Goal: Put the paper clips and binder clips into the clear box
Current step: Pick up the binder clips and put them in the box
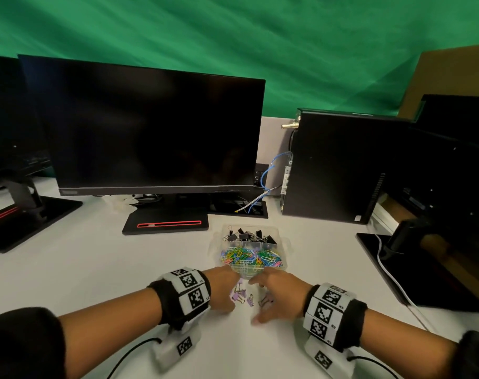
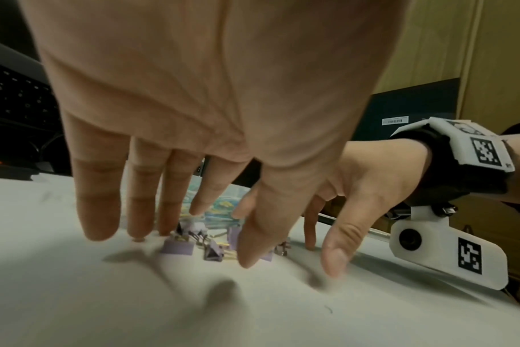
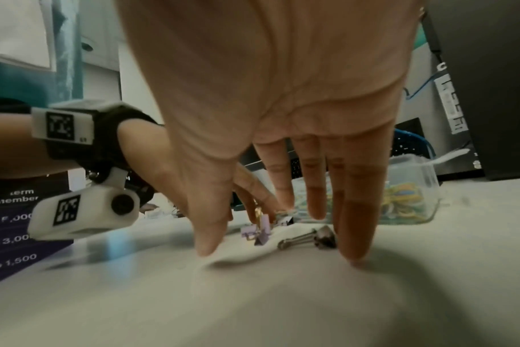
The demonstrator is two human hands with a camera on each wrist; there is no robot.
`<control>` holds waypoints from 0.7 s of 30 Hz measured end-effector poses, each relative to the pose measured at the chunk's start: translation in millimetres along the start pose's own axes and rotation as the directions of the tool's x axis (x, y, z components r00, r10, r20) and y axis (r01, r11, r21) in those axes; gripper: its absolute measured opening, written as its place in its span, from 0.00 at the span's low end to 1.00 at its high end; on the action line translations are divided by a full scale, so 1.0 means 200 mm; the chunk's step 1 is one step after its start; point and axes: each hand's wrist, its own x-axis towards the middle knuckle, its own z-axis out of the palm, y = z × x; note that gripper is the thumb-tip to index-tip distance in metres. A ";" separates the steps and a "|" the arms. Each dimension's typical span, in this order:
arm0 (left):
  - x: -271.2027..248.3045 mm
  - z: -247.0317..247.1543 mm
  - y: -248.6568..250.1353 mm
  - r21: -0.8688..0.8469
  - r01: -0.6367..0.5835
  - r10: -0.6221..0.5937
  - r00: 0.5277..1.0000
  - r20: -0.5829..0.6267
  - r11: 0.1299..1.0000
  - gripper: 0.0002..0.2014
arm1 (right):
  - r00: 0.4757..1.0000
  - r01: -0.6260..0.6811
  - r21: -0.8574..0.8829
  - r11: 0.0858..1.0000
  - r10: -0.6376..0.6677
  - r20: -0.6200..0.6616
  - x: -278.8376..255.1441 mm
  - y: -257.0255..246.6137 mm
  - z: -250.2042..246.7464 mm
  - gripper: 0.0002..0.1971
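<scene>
The clear box (image 1: 283, 265) stands on the white table just beyond my hands. Black binder clips (image 1: 246, 236) fill its far part and coloured paper clips (image 1: 249, 257) its near part. Several small purple binder clips (image 1: 239, 295) lie loose on the table between my hands. My left hand (image 1: 224, 292) is on their left and my right hand (image 1: 272, 295) on their right. In the left wrist view the left hand (image 2: 175, 225) points straight fingers down at the purple clips (image 2: 178, 246). The right hand (image 3: 282, 237) touches the table with straight fingers, beside the purple clips (image 3: 260, 231) and a dark binder clip (image 3: 324, 236).
A dark monitor (image 1: 151, 132) on a black base (image 1: 164, 224) stands behind the box. A black computer tower (image 1: 336, 165) is at the back right. Another monitor foot (image 1: 391, 272) with a white cable (image 1: 394, 281) lies to the right, and a third stand (image 1: 27, 214) to the left.
</scene>
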 end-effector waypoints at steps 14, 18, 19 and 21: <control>0.01 0.01 0.03 -0.112 -0.067 0.058 0.995 -0.080 0.991 0.19 | 0.999 -0.033 0.318 0.947 0.031 0.011 0.07 -0.06 0.02 0.05; 0.03 0.03 0.03 -0.106 -0.044 0.038 0.998 -0.057 0.993 0.13 | 0.999 -0.043 0.279 0.959 0.034 0.036 0.06 -0.04 0.01 0.03; 0.04 0.04 0.03 -0.118 -0.039 0.031 0.998 -0.061 0.992 0.14 | 0.998 -0.055 0.271 0.961 0.044 0.048 0.05 -0.04 0.01 0.03; 0.04 0.03 0.03 -0.151 -0.017 0.008 0.998 -0.057 0.988 0.18 | 0.995 -0.087 0.263 0.961 0.070 0.074 0.05 -0.03 0.00 0.06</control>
